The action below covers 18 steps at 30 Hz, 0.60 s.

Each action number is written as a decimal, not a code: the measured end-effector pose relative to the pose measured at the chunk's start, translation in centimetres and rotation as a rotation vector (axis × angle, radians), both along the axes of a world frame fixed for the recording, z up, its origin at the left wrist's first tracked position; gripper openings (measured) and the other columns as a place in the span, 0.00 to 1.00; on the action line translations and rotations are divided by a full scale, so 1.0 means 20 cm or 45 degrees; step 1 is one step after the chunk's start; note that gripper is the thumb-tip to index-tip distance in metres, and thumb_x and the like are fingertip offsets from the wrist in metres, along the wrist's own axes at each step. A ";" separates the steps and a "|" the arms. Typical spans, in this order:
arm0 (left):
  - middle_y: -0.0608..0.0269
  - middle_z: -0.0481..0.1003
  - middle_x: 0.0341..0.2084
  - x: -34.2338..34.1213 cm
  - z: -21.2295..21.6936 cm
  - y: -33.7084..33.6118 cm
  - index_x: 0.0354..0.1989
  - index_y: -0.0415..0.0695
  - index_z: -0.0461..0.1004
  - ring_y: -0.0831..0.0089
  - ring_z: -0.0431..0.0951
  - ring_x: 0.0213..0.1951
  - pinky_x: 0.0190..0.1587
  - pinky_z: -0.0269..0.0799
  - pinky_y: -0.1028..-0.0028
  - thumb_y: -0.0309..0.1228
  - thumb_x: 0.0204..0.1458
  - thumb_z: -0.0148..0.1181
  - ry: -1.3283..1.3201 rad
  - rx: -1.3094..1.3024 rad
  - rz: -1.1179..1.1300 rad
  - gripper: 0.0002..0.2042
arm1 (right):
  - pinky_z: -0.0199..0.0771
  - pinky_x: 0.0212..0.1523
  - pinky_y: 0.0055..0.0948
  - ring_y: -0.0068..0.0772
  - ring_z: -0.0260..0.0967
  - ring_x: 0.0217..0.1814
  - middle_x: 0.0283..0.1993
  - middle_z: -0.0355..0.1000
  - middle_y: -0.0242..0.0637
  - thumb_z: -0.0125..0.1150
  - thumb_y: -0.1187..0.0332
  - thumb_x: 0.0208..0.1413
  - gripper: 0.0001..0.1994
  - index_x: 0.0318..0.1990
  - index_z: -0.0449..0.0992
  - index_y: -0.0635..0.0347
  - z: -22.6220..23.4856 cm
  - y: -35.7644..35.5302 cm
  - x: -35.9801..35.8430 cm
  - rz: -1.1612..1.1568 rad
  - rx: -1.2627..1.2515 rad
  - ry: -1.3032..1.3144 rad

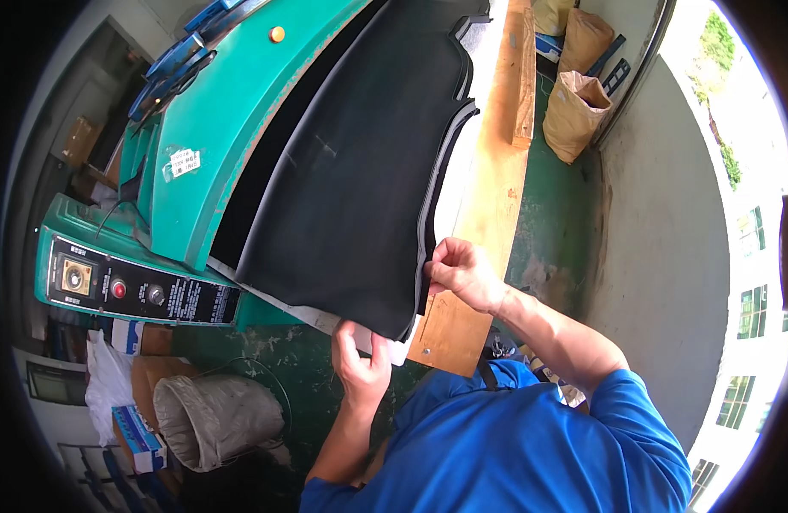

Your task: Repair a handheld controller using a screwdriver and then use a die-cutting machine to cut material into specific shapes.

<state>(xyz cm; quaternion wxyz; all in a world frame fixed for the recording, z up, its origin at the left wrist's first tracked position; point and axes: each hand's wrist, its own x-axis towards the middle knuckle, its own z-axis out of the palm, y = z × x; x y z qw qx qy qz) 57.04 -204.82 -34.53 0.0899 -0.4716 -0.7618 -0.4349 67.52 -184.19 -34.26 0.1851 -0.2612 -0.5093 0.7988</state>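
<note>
A stack of black sheets (351, 188), smooth and rubber-like, lies lengthwise in front of me on a pale backing. Its right side has a notched outline, where several layered edges show. My right hand (464, 274) pinches that right edge close to the near corner, fingertips together. At the near edge, left of the corner, my left hand (361, 368) has thumb and fingers on the rim of the sheets; part of the fingers is hidden. A white piece (397, 351) of the backing sticks out beside the left thumb.
A green machine (232, 111) with an orange button rises along the left side; its control panel (138, 286) carries a dial and knobs. A wooden board (484, 222) borders the sheets on the right. Brown paper sacks (573, 115) stand far right. A grey bin (214, 419) lies lower left.
</note>
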 end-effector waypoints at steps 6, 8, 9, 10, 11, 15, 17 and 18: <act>0.50 0.73 0.39 -0.03 -0.07 0.01 0.46 0.32 0.68 0.60 0.76 0.38 0.44 0.72 0.67 0.20 0.52 0.61 -0.326 0.236 0.050 0.14 | 0.84 0.41 0.29 0.32 0.78 0.41 0.45 0.76 0.39 0.55 0.81 0.58 0.15 0.52 0.70 0.62 0.02 -0.09 0.01 -0.078 -0.267 -0.040; 0.52 0.74 0.35 -0.02 -0.06 -0.02 0.40 0.33 0.70 0.61 0.76 0.35 0.40 0.73 0.69 0.15 0.50 0.58 -0.357 0.241 0.077 0.09 | 0.84 0.41 0.29 0.34 0.78 0.41 0.44 0.76 0.40 0.55 0.81 0.57 0.14 0.51 0.70 0.64 0.01 -0.05 0.01 0.022 -0.282 -0.051; 0.53 0.74 0.33 -0.01 -0.04 -0.04 0.36 0.34 0.71 0.61 0.76 0.34 0.39 0.73 0.69 0.14 0.48 0.56 -0.194 0.214 -0.003 0.07 | 0.84 0.41 0.29 0.34 0.78 0.41 0.44 0.76 0.40 0.55 0.81 0.57 0.14 0.51 0.70 0.64 0.01 -0.02 0.00 0.039 -0.285 -0.050; 0.54 0.74 0.30 0.01 -0.02 -0.06 0.32 0.35 0.72 0.61 0.76 0.33 0.37 0.73 0.69 0.12 0.46 0.54 -0.029 0.183 -0.078 0.07 | 0.84 0.41 0.29 0.34 0.78 0.41 0.42 0.76 0.41 0.57 0.80 0.57 0.12 0.49 0.71 0.66 0.00 0.00 -0.01 0.150 -0.276 -0.083; 0.55 0.74 0.27 0.06 -0.02 -0.06 0.28 0.36 0.72 0.61 0.76 0.32 0.36 0.72 0.69 0.11 0.43 0.53 -0.090 0.219 -0.079 0.07 | 0.84 0.41 0.30 0.35 0.78 0.41 0.41 0.76 0.41 0.58 0.78 0.58 0.11 0.48 0.72 0.68 0.00 0.01 -0.02 0.262 -0.265 -0.116; 0.47 0.74 0.34 0.16 0.01 0.02 0.38 0.34 0.73 0.49 0.76 0.38 0.42 0.73 0.61 0.17 0.45 0.58 -0.004 0.011 -0.118 0.10 | 0.85 0.32 0.29 0.36 0.80 0.33 0.34 0.77 0.43 0.61 0.75 0.59 0.08 0.42 0.74 0.72 0.05 -0.01 -0.06 0.312 -0.386 -0.102; 0.39 0.72 0.42 0.13 0.00 0.08 0.47 0.31 0.69 0.40 0.73 0.43 0.47 0.69 0.53 0.23 0.48 0.61 0.008 -0.018 0.015 0.17 | 0.85 0.30 0.28 0.35 0.80 0.31 0.32 0.77 0.43 0.61 0.74 0.59 0.07 0.40 0.75 0.71 0.11 0.01 -0.08 0.362 -0.487 0.015; 0.39 0.71 0.40 0.08 -0.01 0.12 0.45 0.32 0.69 0.41 0.72 0.41 0.44 0.69 0.53 0.25 0.49 0.62 0.154 0.092 0.056 0.16 | 0.84 0.29 0.27 0.35 0.79 0.28 0.31 0.77 0.42 0.62 0.74 0.59 0.07 0.38 0.76 0.71 0.14 0.02 -0.09 0.372 -0.597 0.128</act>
